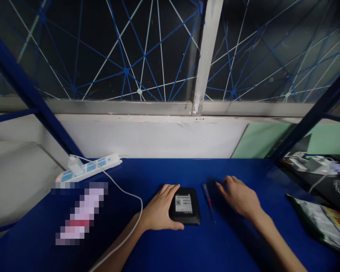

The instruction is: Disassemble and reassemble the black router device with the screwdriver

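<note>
the view was dim overall, brighter on the pale wall (153,138); no lamp showed. soft dark shadows fell beside both hands on the blue tabletop (170,249). edges stretched and blurred, and pixelated blocks hid patches at left and right.

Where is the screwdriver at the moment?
In the head view, the screwdriver lies on the blue table, just right of the black device, between both hands.

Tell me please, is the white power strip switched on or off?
Apparently on: a red light glows at the left end of the power strip.
</note>
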Available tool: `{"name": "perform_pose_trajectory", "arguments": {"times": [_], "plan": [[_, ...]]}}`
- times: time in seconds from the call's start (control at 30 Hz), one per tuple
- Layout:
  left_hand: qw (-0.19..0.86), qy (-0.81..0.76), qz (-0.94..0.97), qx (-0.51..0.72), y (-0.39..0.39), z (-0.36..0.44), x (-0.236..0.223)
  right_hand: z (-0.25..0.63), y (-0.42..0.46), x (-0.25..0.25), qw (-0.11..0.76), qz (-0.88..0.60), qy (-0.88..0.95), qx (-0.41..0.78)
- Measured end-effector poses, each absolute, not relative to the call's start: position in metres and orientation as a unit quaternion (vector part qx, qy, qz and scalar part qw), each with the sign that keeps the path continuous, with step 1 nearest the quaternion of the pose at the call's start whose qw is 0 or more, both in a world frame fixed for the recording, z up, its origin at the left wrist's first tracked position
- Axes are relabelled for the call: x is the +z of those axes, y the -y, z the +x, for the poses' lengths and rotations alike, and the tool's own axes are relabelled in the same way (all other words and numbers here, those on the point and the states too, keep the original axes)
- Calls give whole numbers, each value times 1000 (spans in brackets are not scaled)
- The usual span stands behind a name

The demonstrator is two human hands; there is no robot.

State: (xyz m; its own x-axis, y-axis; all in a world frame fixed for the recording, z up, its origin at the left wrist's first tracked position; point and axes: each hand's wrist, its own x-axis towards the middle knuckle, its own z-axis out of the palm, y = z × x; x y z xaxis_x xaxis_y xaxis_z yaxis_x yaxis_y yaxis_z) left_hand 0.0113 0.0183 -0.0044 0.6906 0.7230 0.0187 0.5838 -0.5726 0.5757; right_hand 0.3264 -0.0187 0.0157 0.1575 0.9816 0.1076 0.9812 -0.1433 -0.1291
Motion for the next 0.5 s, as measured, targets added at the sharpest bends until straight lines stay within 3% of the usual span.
{"name": "perform_pose_trajectory", "arguments": {"times": [0.13,0.27,0.37,0.5], "plan": [[272,-373,877,134,-22,9,-5,372,62,-11,96,-752,651,37],[273,-362,879,144,-23,10,-6,392,76,-32,290,-730,611,97],[271,-359,880,150,-23,10,-7,395,65,-13,412,-725,543,97],[267,-364,880,146,-25,9,-6,387,36,25,546,-624,497,255]]}}
